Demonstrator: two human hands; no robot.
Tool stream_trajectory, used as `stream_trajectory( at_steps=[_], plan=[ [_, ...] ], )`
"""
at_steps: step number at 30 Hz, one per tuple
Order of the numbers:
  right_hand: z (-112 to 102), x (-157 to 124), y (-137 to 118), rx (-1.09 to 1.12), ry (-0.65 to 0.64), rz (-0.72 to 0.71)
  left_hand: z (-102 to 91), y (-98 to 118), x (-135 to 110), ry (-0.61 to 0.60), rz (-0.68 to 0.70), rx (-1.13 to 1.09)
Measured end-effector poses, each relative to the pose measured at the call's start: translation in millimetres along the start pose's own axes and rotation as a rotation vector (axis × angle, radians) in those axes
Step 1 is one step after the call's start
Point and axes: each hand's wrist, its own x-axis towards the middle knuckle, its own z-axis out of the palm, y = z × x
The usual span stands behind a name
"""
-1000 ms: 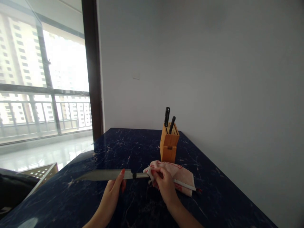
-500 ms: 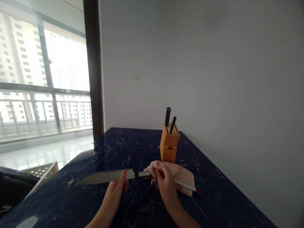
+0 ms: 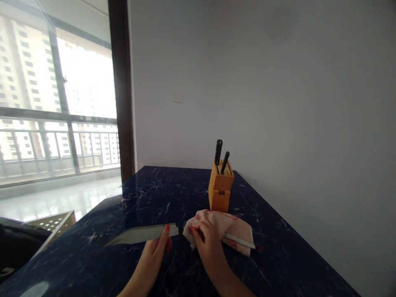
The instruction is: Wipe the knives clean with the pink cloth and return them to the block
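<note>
A long kitchen knife (image 3: 139,234) is held level just above the dark marble table (image 3: 173,194), its blade pointing left. My left hand (image 3: 154,251) pinches the blade near the handle, fingers closed on it. My right hand (image 3: 206,244) grips a white cloth with red print (image 3: 229,227) and wraps it round the knife's handle, which is hidden under the cloth. The rest of the cloth lies on the table to the right.
A wooden knife block (image 3: 220,186) with two black handles stands behind the cloth, close to the grey wall. A large window and a dark frame fill the left. A perforated metal object (image 3: 54,222) sits off the table's left edge.
My right hand has slid the cloth leftward along the knife, covering the handle up to the blade. My left hand and the knife shifted slightly right.
</note>
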Motion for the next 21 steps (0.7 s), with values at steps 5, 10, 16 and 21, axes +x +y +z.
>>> stream_trajectory(
  at_steps=[5,10,16,21],
  plan=[
    [0,-2,-6,-0.003,-0.054,-0.037,1.2,0,-2,-0.053,0.015,-0.001],
    [1,-2,-2,-0.053,-0.084,-0.079,-0.6,3,3,0.010,-0.042,-0.079],
    [2,-3,1,-0.313,-0.119,-0.081,-4.2,8,5,0.057,-0.102,-0.160],
    [0,-2,0,-0.500,-0.146,-0.121,-4.4,10,3,0.028,-0.088,-0.160]
  ],
)
